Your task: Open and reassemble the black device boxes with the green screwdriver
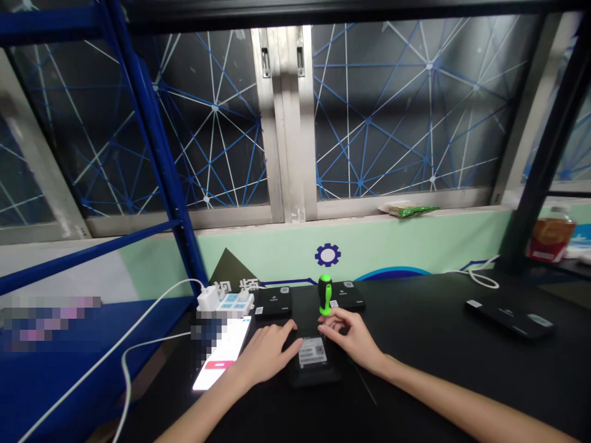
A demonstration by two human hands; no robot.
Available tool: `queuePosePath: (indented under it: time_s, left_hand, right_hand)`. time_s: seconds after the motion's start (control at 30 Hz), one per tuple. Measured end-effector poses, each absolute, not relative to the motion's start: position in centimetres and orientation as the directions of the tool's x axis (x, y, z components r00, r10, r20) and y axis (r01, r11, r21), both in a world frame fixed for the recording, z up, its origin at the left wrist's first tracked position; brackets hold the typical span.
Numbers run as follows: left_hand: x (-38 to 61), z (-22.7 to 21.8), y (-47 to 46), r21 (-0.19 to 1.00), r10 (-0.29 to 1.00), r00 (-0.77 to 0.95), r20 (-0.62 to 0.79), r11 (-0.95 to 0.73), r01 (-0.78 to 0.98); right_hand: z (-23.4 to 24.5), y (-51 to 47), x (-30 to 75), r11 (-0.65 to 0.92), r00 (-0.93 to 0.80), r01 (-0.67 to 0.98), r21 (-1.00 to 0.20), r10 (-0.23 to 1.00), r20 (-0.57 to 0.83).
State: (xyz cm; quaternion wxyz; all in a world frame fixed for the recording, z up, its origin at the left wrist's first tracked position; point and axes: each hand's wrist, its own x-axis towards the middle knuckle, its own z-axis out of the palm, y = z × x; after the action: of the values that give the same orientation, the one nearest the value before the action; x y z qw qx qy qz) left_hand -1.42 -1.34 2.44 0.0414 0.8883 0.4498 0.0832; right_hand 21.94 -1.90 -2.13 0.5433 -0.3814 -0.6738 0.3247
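A small black box (314, 363) with a white label lies on the black table (438, 357) in front of me. My left hand (265, 354) rests flat on the box's left edge, fingers stretched out. My right hand (353, 337) pinches the shaft of a green and black screwdriver (325, 294), which stands upright at the box's far edge. Two similar black boxes (273, 303) (348, 295) lie just behind.
A lit phone (221, 354) lies left of my left hand, by a white power strip (226, 301) with cables. Another black box (510, 317) sits far right. A bottle (551, 237) stands at the right edge. A blue rack post (157, 154) rises at left.
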Motion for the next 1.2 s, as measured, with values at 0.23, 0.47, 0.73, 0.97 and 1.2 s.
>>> queuePosePath:
  time_s: [0.23, 0.47, 0.73, 0.97, 1.2]
  left_hand:
    - [-1.49, 2.29, -1.33, 0.155, 0.808, 0.577, 0.119, -0.589, 0.793]
    - [-1.6, 2.23, -1.46, 0.17, 0.811, 0.573, 0.12, -0.585, 0.793]
    - [-1.55, 2.4, -1.54, 0.169, 0.817, 0.565, 0.117, -0.577, 0.799]
    - [-1.53, 2.45, -1.59, 0.174, 0.82, 0.562, 0.113, -0.573, 0.801]
    - [-1.54, 2.49, -1.59, 0.178, 0.818, 0.565, 0.112, -0.575, 0.798]
  right_hand:
    - [-2.07, -2.01, 21.92, 0.49, -0.108, 0.178, -0.853, 0.872, 0.478]
    - [-1.5, -2.66, 21.76, 0.491, -0.158, 0.126, -0.862, 0.868, 0.472]
    - [-1.77, -2.54, 21.8, 0.544, -0.159, 0.22, -0.81, 0.839, 0.52]
    - [-1.77, -2.22, 21.77, 0.554, -0.134, 0.229, -0.801, 0.832, 0.538]
    - [-1.97, -2.13, 21.92, 0.502, -0.109, 0.17, -0.848, 0.865, 0.49]
